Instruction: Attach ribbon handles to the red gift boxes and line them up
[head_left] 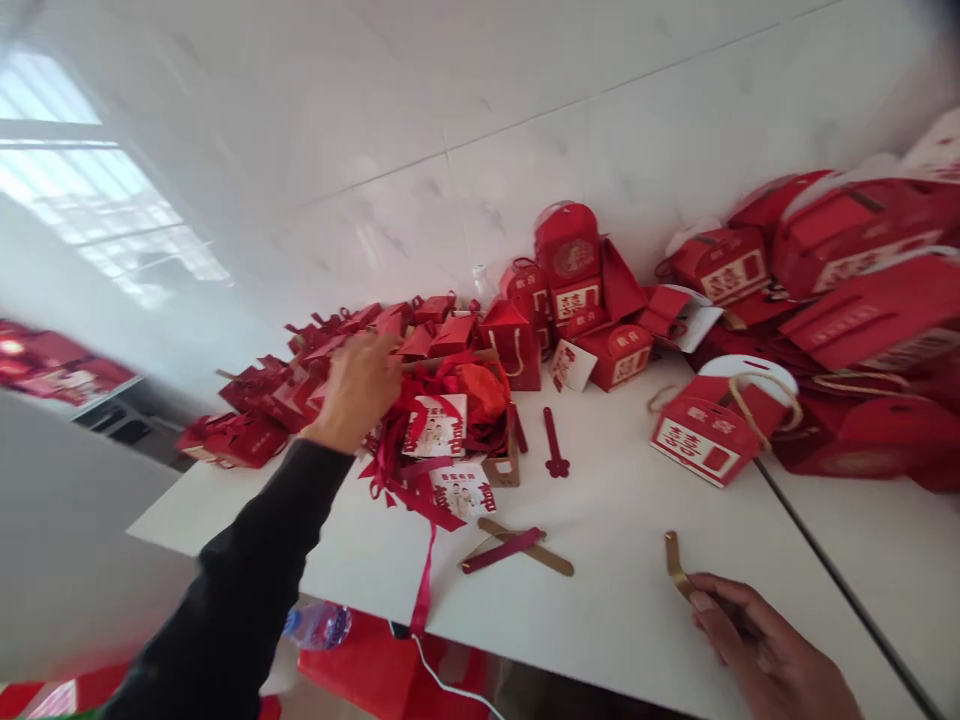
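Note:
My left hand (360, 388) is stretched out over the red gift boxes at the left, beside a cardboard box (504, 470) heaped with red ribbons and printed cards. Its fingers are smeared and partly hidden, so their grip cannot be made out. At the front right, my right hand (772, 645) pinches a bent gold strip (675, 562) between thumb and fingers; something dark red shows under the fingers. A red strip with a flower-shaped end (553, 440) lies on the white table (600, 600). Nearer the front edge, a gold strip (559, 562) and a dark red strip (502, 550) cross.
Against the wall stand several red boxes (568, 255). A small red box with a rope handle (705, 425) sits at the right, near more piled boxes (885, 310). Below the table edge are a plastic bottle (322, 627), a red stool (360, 665) and a white cable (450, 688).

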